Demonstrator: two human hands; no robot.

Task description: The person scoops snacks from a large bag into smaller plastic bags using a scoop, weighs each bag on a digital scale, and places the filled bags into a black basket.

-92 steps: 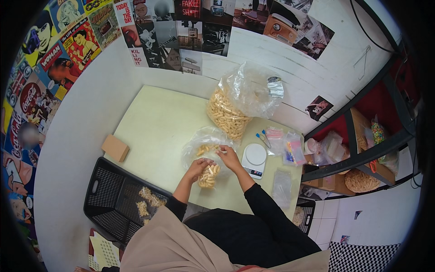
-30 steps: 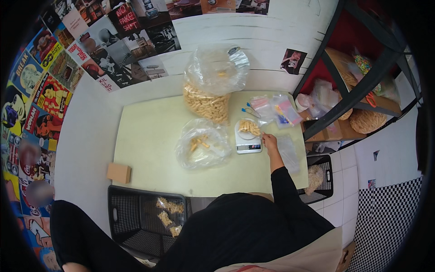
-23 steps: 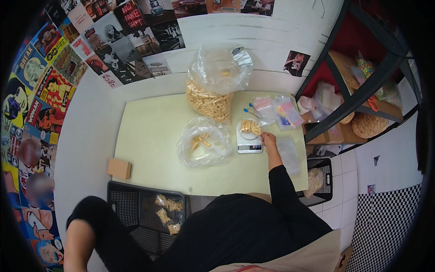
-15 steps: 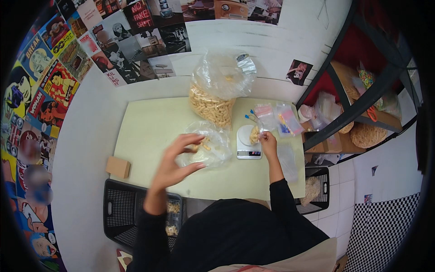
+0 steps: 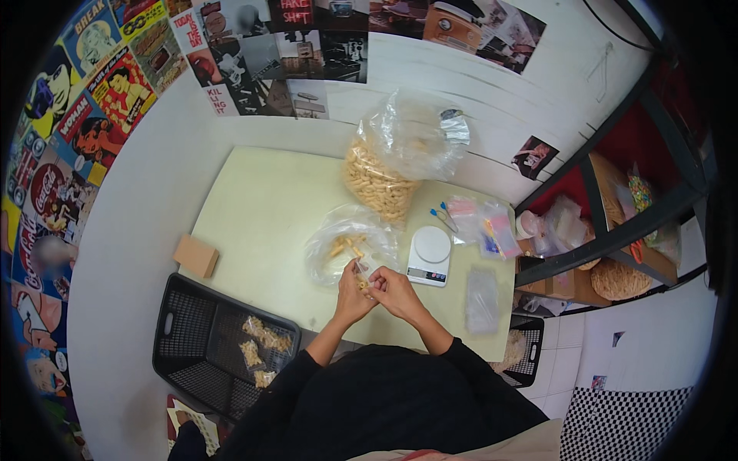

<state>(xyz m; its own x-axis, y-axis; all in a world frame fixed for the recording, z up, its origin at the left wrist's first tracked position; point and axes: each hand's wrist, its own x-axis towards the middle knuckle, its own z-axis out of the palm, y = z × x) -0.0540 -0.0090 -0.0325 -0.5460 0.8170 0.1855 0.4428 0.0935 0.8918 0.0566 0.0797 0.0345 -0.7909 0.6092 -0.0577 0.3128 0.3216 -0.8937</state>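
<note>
Both hands meet over the near middle of the table, around a small clear plastic bag (image 5: 363,284) holding pale yellow snack pieces. My left hand (image 5: 351,298) is closed around the bag's side. The fingers of my right hand (image 5: 394,293) pinch at its upper part; some fingertips are hidden. Just beyond them lies an open clear bag (image 5: 319,244) with loose snack sticks (image 5: 346,246) in it. Right of the hands stands a white kitchen scale (image 5: 428,265), its round plate bare. A large clear sack (image 5: 380,180) full of the same snacks stands behind.
A black crate (image 5: 192,323) with several filled small bags (image 5: 265,334) sits at the lower left. A brown box (image 5: 196,256) rests on the table's left edge. Flat clear bags (image 5: 482,301) lie at right, with blue-handled scissors (image 5: 443,217) and plastic packs (image 5: 498,230) behind.
The small filled bag has left the scale with my right hand and come to the middle. My left hand, open above the loose snacks before, now grips it too. The view has shifted.
</note>
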